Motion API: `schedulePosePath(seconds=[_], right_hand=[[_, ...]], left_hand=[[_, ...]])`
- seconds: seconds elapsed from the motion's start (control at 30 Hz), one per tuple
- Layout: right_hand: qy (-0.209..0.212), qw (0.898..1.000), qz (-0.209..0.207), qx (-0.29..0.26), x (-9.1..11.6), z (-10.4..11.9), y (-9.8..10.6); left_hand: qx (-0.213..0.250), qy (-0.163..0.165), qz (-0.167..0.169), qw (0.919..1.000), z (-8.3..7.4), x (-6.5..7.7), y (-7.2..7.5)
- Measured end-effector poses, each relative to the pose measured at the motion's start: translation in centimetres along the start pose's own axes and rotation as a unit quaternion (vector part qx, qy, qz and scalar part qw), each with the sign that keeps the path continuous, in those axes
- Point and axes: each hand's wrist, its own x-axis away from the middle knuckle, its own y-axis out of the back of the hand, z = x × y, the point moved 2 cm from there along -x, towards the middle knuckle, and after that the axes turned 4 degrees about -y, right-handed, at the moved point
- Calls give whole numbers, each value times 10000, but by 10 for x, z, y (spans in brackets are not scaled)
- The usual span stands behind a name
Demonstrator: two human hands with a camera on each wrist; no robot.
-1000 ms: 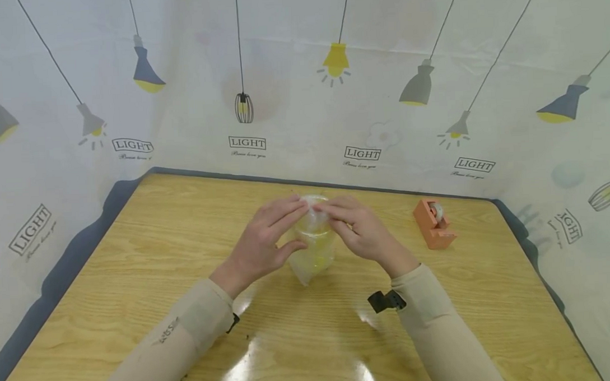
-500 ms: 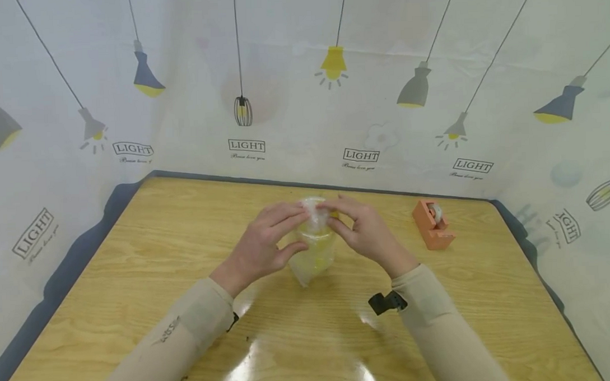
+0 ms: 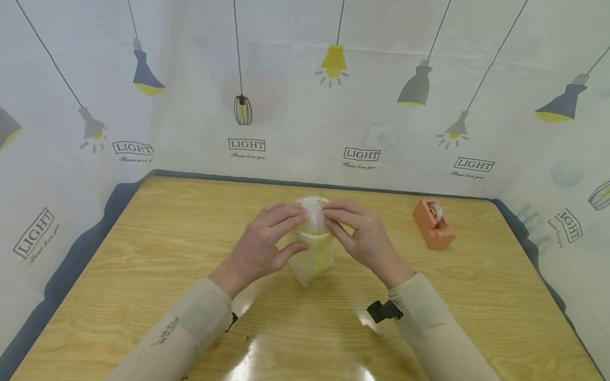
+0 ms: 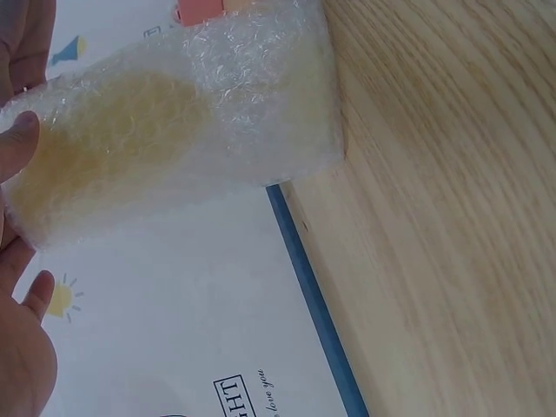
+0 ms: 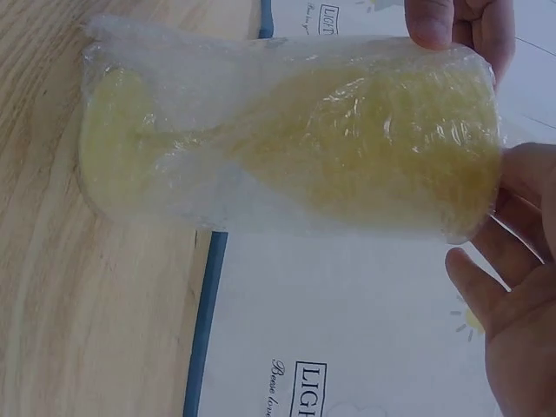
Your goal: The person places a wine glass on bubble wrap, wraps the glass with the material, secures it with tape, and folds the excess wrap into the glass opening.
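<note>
A yellow stemmed goblet point(image 3: 314, 254) stands upright on the table, rolled in clear bubble wrap point(image 5: 261, 174). Its wide bowl is uppermost, and the round foot shows through the wrap in the right wrist view. My left hand point(image 3: 258, 240) holds the wrapped top from the left, fingers on the upper edge and thumb at the side. From the right, my right hand point(image 3: 364, 233) pinches the wrap near the rim between thumb and fingers. The wrap lies gathered over the goblet's mouth, so the opening is hidden.
An orange tape dispenser point(image 3: 432, 228) with a roll of clear tape stands at the back right of the wooden table point(image 3: 151, 263). A white curtain point(image 3: 292, 118) printed with lamps surrounds the table's back and sides.
My right hand's fingers have shifted on the wrapped top, now closer together at the rim. My left hand and the goblet stay almost in place.
</note>
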Motion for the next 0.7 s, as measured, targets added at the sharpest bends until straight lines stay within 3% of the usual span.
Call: schedulePosePath(seconds=[0.1,0.33,0.7], right_hand=[[166,9998,96,-30,0,1,2],[64,9985,537,53,2,1,4],[2,9944,1030,224,3,0,4]], left_hand=[[-85,-41,68,9999,0,0,0],[-261,-222,208,9992,0,-2,1],[-524,-385,729,9952,-4,-6,-2]])
